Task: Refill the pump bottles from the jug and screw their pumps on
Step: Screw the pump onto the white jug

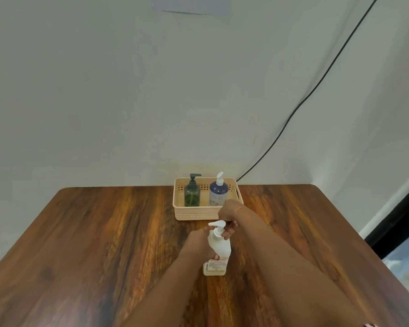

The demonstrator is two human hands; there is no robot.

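Note:
A white pump bottle (pixel 219 249) stands upright on the wooden table (pixel 104 244), near the middle. My left hand (pixel 198 241) is wrapped around its body. My right hand (pixel 229 218) grips the collar of its white pump (pixel 217 224) from above and behind. Farther back, a beige basket (pixel 194 214) holds a dark green pump bottle (pixel 192 192) on the left and a blue and white pump bottle (pixel 218 192) on the right, both with pumps on. No jug is in view.
The basket sits against the wall at the table's far edge. A black cable (pixel 305 100) runs down the wall to behind the basket. The table's right edge drops to a floor area at the far right.

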